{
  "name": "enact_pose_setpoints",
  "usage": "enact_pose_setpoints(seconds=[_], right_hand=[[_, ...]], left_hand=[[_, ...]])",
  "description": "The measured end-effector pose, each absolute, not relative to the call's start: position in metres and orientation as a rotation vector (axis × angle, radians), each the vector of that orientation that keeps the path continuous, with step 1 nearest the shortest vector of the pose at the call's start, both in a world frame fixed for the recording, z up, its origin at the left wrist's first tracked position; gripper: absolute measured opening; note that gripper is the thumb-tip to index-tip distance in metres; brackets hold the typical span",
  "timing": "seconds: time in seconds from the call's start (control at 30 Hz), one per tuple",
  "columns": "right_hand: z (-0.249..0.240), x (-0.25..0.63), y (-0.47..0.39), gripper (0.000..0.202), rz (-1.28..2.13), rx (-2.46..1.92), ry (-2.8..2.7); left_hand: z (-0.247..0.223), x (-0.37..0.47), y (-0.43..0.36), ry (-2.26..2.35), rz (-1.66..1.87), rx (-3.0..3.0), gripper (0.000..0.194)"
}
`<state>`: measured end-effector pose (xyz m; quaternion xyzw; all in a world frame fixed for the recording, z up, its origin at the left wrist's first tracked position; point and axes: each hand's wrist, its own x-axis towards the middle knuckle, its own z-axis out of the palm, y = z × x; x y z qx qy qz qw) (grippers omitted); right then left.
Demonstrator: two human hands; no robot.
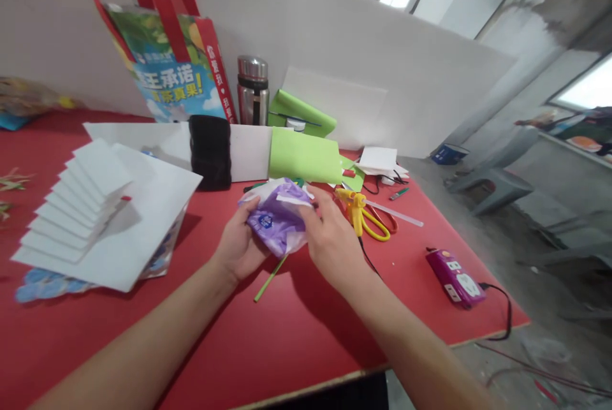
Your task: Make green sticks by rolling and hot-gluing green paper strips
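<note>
Purple and white plastic, thin and crinkled, makes up the soft packet (276, 219) between my hands, above the red table (306, 321) at the centre of my view. My left hand (241, 238) grips it from its 9 o'clock side, thumb on the near face and palm beneath. My right hand (329, 231) is closed on its 3 o'clock edge, thumb and fingers pinching the white and purple film near the top.

Taking the packet as the middle of the dial, a thin green stick (270, 278) lies at 6 o'clock, its upper end running under the packet. At 3 o'clock, just beyond my right fingers, is a yellow glue gun (355, 207), and a purple power strip (456, 277) sits well apart between 3 and 4. At 1 o'clock is light green paper (305, 156); at 2, small white sheets (377, 159).

A black case (210, 153) stands at 10 o'clock, with a printed bag (179, 78) behind it. A steel flask (253, 91) rises between 11 and 12. At 9 o'clock, fanned white cards (71, 206) overlap a larger white sheet (148, 212).
</note>
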<state>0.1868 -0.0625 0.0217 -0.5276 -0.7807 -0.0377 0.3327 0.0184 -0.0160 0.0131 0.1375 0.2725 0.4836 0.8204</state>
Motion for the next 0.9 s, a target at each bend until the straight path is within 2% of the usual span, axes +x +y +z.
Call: enact_pose_setpoints(seconds=[0.23,0.5,0.8,0.9], right_hand=[[0.005,0.192,-0.035,0.021,0.042,-1.445,-1.855],[-0.008,0.189,-0.029,0.012,0.012,-1.482,-1.858],[-0.002,0.182,-0.031,0.024,0.085,-1.324,-1.864],[-0.002,0.181,-0.038,0.026,0.099,-1.228,-1.939]], left_hand=[[0.007,0.020,-0.018,0.592,1.014,0.333,0.044],[0.009,0.021,-0.017,0.549,1.012,0.281,0.052],[0.010,0.015,-0.017,0.444,0.927,0.352,0.058],[0.010,0.007,-0.012,0.466,0.851,0.338,0.053]])
